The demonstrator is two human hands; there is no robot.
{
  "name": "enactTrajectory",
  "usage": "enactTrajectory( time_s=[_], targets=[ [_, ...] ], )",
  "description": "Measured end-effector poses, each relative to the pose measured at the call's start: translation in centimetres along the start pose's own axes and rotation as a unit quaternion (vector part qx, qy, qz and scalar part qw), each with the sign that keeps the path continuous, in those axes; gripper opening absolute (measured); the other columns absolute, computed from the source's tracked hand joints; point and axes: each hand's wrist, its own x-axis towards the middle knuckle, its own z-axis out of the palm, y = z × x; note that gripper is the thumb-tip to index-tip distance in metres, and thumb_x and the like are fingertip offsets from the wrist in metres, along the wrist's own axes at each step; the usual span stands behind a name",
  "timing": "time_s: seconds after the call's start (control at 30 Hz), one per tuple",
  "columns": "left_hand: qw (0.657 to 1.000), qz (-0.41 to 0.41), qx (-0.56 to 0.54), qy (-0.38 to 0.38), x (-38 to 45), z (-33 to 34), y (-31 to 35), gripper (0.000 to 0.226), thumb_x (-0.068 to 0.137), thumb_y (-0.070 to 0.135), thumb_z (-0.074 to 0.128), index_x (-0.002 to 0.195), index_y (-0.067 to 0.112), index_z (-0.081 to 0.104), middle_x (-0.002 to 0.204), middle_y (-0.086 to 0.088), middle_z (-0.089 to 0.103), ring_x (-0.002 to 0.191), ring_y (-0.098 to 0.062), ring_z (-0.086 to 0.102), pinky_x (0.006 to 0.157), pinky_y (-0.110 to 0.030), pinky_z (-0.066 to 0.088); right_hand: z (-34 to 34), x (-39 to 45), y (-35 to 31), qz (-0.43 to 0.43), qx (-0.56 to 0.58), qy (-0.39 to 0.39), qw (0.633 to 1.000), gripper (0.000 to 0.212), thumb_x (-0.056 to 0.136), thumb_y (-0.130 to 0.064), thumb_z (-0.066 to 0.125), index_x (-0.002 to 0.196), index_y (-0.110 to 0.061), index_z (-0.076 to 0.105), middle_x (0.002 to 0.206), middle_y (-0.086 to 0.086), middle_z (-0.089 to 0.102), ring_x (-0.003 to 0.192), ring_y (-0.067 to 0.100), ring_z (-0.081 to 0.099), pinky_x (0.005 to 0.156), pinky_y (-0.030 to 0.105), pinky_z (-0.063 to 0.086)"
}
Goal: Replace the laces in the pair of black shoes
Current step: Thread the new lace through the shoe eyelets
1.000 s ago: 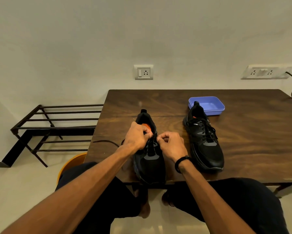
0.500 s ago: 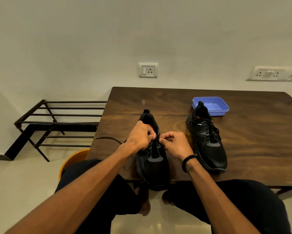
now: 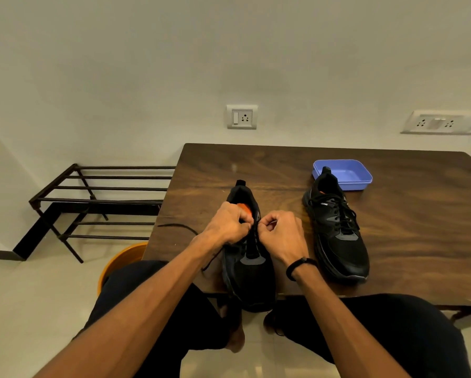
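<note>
Item: black mesh trainer (image 3: 249, 271) w/ thin black cord lace (image 3: 180, 227), near table edge, left hand (image 3: 226, 225) & right hand (image 3: 282, 234) both curled, pinching lace at top eyelets; lace prob. limp, light, slippery — grip by tip.

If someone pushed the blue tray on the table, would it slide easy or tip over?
The blue tray would probably slide easily: it looks like thin plastic, so likely light, and it sits on a smooth wooden table. Tipping seems unlikely, since it is low and wide. A push toward the person might bump the laced shoe, whose heel stands right in front of it.
</note>
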Motion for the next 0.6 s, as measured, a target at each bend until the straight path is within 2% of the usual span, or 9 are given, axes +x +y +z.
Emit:
enactTrajectory(
  time_s=[0.07,0.13,0.2,0.27,0.37,0.43,0.5,0.53,0.6],
  targets=[
    [1.0,-0.004,0.02,0.005,-0.2,0.0,0.0,0.011,0.078,0.034,0.072,0.084,0.044,0.075,0.113,-0.003,0.065,0.091,-0.015,0.068,0.089,-0.032,0.059,-0.3,0.1,0.0,0.03,0.058,0.006,0.998,0.015,0.08,-0.016,0.074,0.066,-0.02,0.071,0.063,-0.008,0.07,0.063,0.004,0.067,0.062,0.03,0.059],
    [0.999,-0.003,0.041,0.024,-0.9,-0.5,0.6,0.02,0.08,0.037,0.079,0.099,0.043,0.074,0.12,-0.002,0.053,0.099,-0.02,0.064,0.097,-0.037,0.056,-0.5,0.4,0.2,0.058,0.123,0.021,0.991,0.015,0.08,-0.017,0.074,0.065,-0.017,0.073,0.064,-0.006,0.073,0.065,0.006,0.07,0.065,0.033,0.061],
    [0.997,-0.014,0.073,0.038,-1.3,-0.9,0.9,0.027,0.084,0.036,0.082,0.107,0.041,0.071,0.123,-0.003,0.045,0.111,-0.024,0.056,0.102,-0.04,0.052,-0.7,1.0,0.3,0.088,0.215,0.031,0.972,0.014,0.084,-0.013,0.072,0.071,-0.01,0.074,0.068,0.001,0.075,0.071,0.016,0.076,0.074,0.043,0.065],
    [0.997,-0.024,0.076,0.021,-1.5,-1.3,1.0,0.029,0.084,0.037,0.082,0.109,0.042,0.069,0.126,-0.004,0.044,0.118,-0.026,0.051,0.106,-0.044,0.049,-1.3,1.4,-0.2,0.124,0.334,0.039,0.933,0.013,0.092,-0.006,0.065,0.083,0.0,0.071,0.076,0.01,0.076,0.079,0.024,0.078,0.079,0.045,0.065],
    [0.998,-0.031,0.061,0.0,-1.9,-1.7,1.4,0.031,0.085,0.035,0.082,0.112,0.04,0.068,0.128,-0.003,0.043,0.117,-0.024,0.052,0.106,-0.041,0.049,-3.2,1.6,-1.1,0.148,0.473,0.054,0.867,0.014,0.104,-0.01,0.048,0.096,-0.004,0.058,0.084,0.012,0.073,0.081,0.03,0.078,0.079,0.041,0.064],
    [0.998,-0.032,0.045,-0.012,-2.0,-1.8,1.4,0.032,0.087,0.032,0.081,0.116,0.037,0.067,0.126,-0.002,0.04,0.114,-0.023,0.053,0.105,-0.037,0.048,-4.7,2.0,-1.3,0.148,0.529,0.069,0.833,0.018,0.106,-0.012,0.042,0.092,-0.009,0.053,0.076,0.007,0.066,0.065,0.022,0.07,0.073,0.039,0.062],
    [0.999,-0.031,0.036,-0.022,-2.1,-1.9,1.5,0.036,0.086,0.031,0.082,0.118,0.037,0.067,0.125,0.0,0.041,0.113,-0.022,0.054,0.106,-0.036,0.048,-6.3,2.5,-1.2,0.145,0.563,0.087,0.809,0.018,0.104,-0.011,0.042,0.089,-0.013,0.05,0.069,0.003,0.057,0.052,0.013,0.048,0.06,0.034,0.053],
    [0.999,-0.032,0.032,-0.025,-2.0,-2.0,1.4,0.04,0.085,0.031,0.083,0.12,0.037,0.066,0.127,0.0,0.044,0.116,-0.023,0.056,0.106,-0.037,0.049,-6.9,2.7,-1.0,0.133,0.555,0.094,0.816,0.018,0.103,-0.01,0.043,0.087,-0.014,0.049,0.069,0.002,0.054,0.051,0.011,0.04,0.056,0.032,0.044],
    [0.998,-0.038,0.026,-0.031,-1.8,-2.4,1.3,0.054,0.083,0.028,0.085,0.131,0.037,0.062,0.133,-0.002,0.053,0.124,-0.024,0.058,0.106,-0.039,0.05,-7.7,2.8,-0.7,0.085,0.459,0.087,0.88,0.016,0.099,-0.012,0.05,0.085,-0.014,0.055,0.071,0.002,0.057,0.052,0.009,0.04,0.054,0.029,0.036]
  ],
)
